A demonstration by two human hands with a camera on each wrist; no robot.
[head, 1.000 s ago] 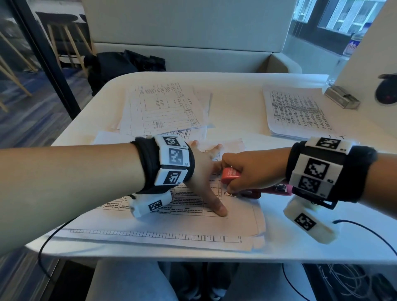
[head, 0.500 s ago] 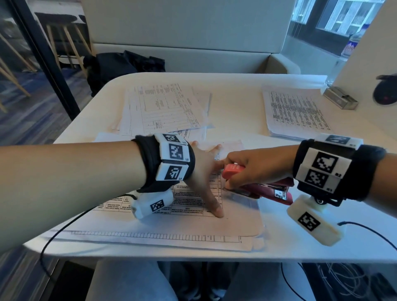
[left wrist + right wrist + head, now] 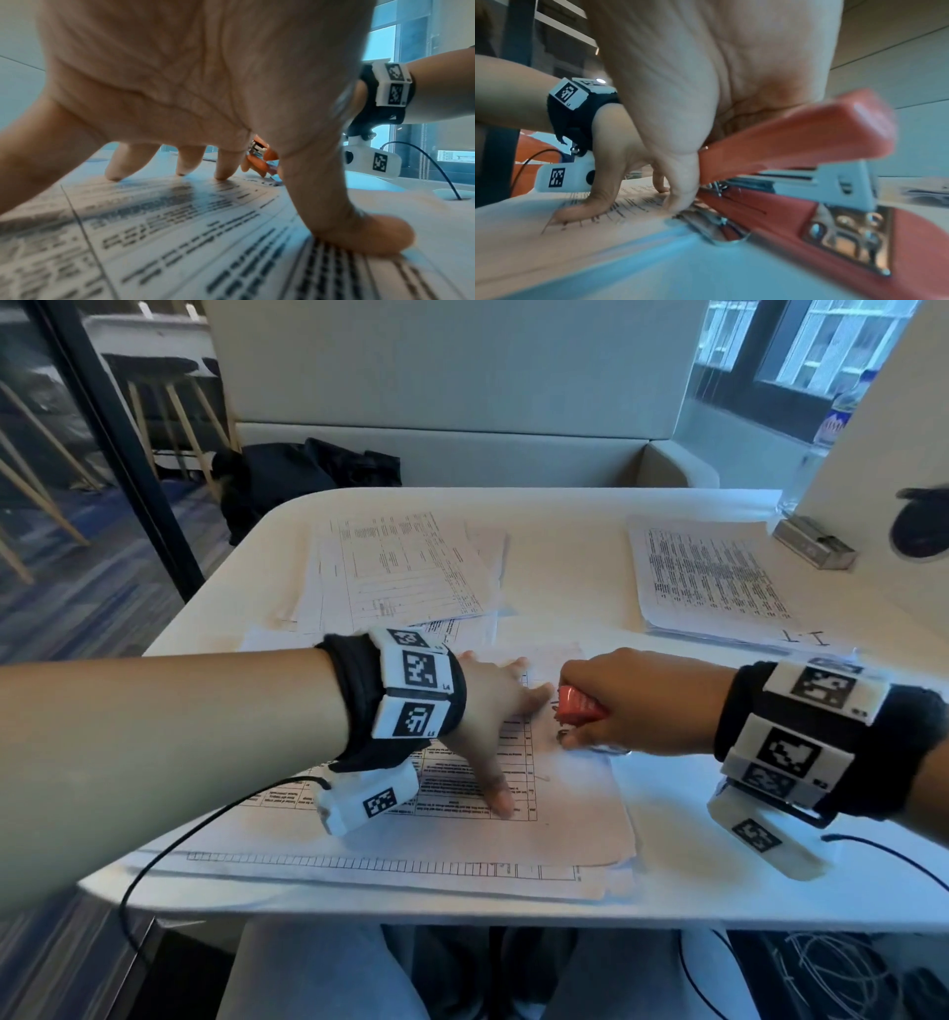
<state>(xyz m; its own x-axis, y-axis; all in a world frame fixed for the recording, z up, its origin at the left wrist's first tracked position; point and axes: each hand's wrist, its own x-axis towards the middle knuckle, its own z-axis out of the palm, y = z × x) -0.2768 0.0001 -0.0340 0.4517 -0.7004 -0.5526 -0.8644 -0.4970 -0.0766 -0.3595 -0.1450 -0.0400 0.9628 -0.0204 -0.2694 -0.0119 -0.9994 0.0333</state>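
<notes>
One white table [image 3: 565, 546] carries everything; behind it runs a pale bench seat [image 3: 462, 449] with a black bag [image 3: 303, 480] slumped on it. Three lots of paper lie on the table: a loose pile [image 3: 400, 567] at the far left, a neater stack [image 3: 714, 577] at the far right, and the printed sheet [image 3: 565, 814] under my hands, itself lying on a longer sheet [image 3: 359, 865] ruled with small boxes. The print on all of them is in tables and lines too small or blurred for me to read; on the near edge of the right stack is a handwritten mark that looks like "1.1" upside down, though I cannot be sure.

My left hand [image 3: 488, 706] is spread wide, fingertips [image 3: 223, 172] and thumb [image 3: 365, 233] pressed down on the printed sheet; my right hand [image 3: 637, 701] is wrapped over the top of a red stapler [image 3: 577, 706], thumb down beside it. The stapler sits just right of my left fingers, its base on the table and its mouth over the right edge of the printed sheet, nose pointing left; in the right wrist view its red top arm [image 3: 808, 132] stands tilted above the metal staple track.

Both wrists wear black bands [image 3: 411, 690] with black-and-white square code tags; a small metal box [image 3: 814, 544] lies at the far right, beside a water bottle [image 3: 832, 428] whose label I cannot read.
</notes>
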